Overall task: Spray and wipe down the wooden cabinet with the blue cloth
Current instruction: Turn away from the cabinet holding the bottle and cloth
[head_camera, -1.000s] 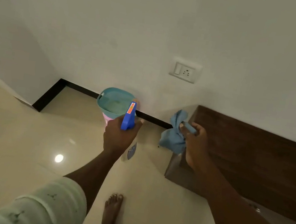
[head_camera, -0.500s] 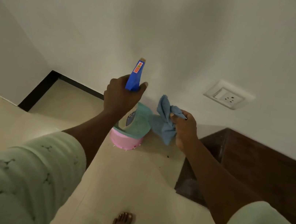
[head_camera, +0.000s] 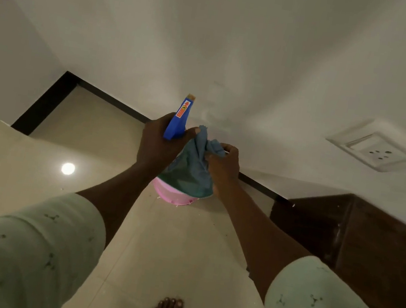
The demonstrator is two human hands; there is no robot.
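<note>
— Since both hands are full, can you say how far the cleaning is?
— I think it is at the very beginning. The left hand is closed around the blue spray bottle near the middle of the frame, and the nozzle points up toward the white wall. The right hand grips the blue cloth, all bunched, just beside the bottle; its upper corner seems to touch the left thumb.
— And the wooden cabinet?
— The wooden cabinet is at the lower right of the frame, against the wall, well apart from both hands. Neither the bottle nor the cloth is turned to it. I see no wet patch on the wood, but the light is dim, so I cannot be sure.
— So what remains?
— By my judgement, nearly everything: to turn toward the cabinet, to spray it, then to wipe it. A pink bucket stands on the floor under the hands.
</note>
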